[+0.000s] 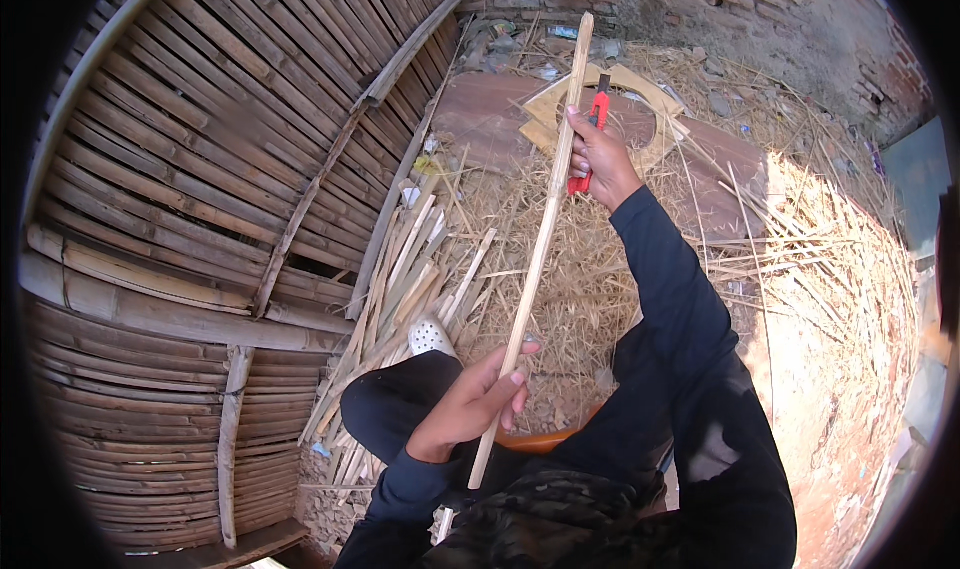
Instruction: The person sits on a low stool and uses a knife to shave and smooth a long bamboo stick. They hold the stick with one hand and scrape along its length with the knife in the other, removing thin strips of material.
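A long, pale bamboo strip (543, 239) slants across the middle, its far end leaning right and its near end over my lap. My left hand (468, 406) is closed round its lower part, with the thumb along the near face. Farther up, my right hand (604, 159) grips the strip with the thumb laid against it. The same hand also holds a red utility knife (600, 111), which lies alongside the strip and points away from me. The palm hides part of the knife's body, and I cannot tell whether its blade touches the strip.
Split bamboo pieces (400, 279) lie piled to the left, by a white clog (430, 336). Shavings (585, 299) cover the ground ahead. Beyond are a brown board (478, 119) and a wooden piece with a round hole (545, 134). A bamboo wall (190, 149) stands left, a brick wall (770, 19) behind.
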